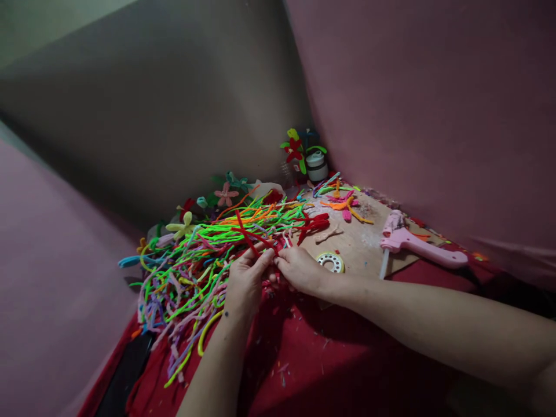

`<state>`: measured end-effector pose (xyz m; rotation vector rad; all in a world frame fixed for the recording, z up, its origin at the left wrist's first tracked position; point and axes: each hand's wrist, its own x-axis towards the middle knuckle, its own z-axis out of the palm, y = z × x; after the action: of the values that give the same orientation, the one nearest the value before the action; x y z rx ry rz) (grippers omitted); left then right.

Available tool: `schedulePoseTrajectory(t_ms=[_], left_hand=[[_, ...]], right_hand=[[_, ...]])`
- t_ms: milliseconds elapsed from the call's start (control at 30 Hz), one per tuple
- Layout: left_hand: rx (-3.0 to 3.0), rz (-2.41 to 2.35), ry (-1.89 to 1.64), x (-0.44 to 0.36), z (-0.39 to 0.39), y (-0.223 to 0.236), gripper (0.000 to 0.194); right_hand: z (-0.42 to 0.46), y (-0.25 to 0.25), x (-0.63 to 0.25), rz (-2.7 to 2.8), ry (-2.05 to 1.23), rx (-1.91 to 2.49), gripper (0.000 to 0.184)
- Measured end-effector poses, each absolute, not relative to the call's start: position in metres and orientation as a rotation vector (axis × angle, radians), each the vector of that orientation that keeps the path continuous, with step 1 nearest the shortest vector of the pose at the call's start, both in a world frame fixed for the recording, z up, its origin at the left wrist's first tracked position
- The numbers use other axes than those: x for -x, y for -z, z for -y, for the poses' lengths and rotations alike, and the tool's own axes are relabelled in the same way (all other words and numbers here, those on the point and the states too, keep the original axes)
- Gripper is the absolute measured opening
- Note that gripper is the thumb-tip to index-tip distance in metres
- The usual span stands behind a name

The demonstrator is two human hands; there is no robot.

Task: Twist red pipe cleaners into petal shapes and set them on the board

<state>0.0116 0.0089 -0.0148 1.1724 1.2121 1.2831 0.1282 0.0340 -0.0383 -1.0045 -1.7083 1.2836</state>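
Both hands meet at the front of the heap, pinching red pipe cleaners [245, 233] whose ends stick up and cross above the fingers. My left hand [248, 278] is closed, with thumb and forefinger pressed on the red stems. Close against it, my right hand [299, 267] is closed too, its fingertips at the red stems' lower part, which the fingers partly hide. Just behind the hands lie more bent red pipe cleaners [313, 225]. A large heap of colourful pipe cleaners [204, 243], mostly green, pink and purple, spreads to the left.
A pink glue gun [421, 246] rests at the right on a tan board [365, 237]. A white ring with holes [330, 263] lies beside my right wrist. Pipe-cleaner flowers [226, 194] and a pale jar [317, 167] stand at the back. Red cloth [304, 353] covers the front.
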Motion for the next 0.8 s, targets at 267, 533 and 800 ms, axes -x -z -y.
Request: schedulePoseTrajectory(t_ms=[267,533,800], left_hand=[[-1.082,-1.163,-1.359,-0.004,-0.009,0.005,0.020],[-0.985,-1.143,-1.379,0.000,-0.010,0.002,0.023],[-1.097,-1.107,-1.235,-0.002,-0.007,0.003,0.021]], right_hand=[[-0.033,0.032,-0.130,1.280,-1.943,0.665,0.019],[-0.039,0.040,-0.128,0.757,-2.216,0.461,0.012],[-0.038,0.039,-0.129,0.876,-2.212,0.375,0.018]])
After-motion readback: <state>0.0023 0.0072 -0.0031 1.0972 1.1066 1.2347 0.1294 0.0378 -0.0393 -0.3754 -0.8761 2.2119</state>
